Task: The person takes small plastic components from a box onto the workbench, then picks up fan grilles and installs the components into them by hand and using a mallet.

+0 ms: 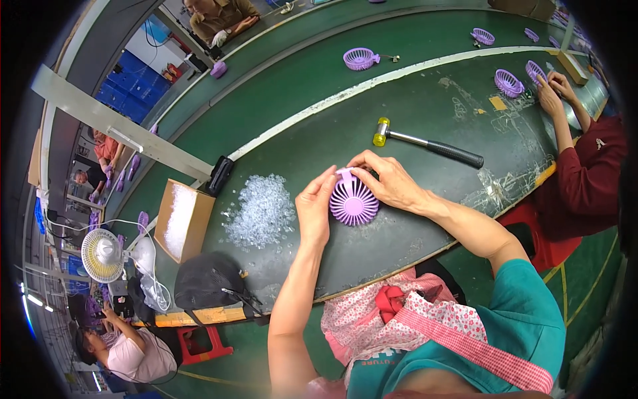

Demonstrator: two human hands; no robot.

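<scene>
A round purple fan housing (354,203) with radiating slats lies near the front edge of the green work table, its short neck pointing away from me. My left hand (315,203) is closed at the left of that neck, its fingertips pinching the top of the housing. On the other side, my right hand (389,181) grips the neck with thumb and fingers. Anything small between the fingertips is hidden. Just beyond my right hand lies a hammer (432,143) with a yellow head and black grip. Left of my left hand spreads a heap of small clear plastic pieces (261,211).
A cardboard box (201,223) of white pieces and a black bag (208,280) stand at left. Beyond a white strip, a green conveyor (299,100) carries another purple housing (360,59). At right, a person's hands (557,93) work on purple parts. A white fan (103,255) stands far left.
</scene>
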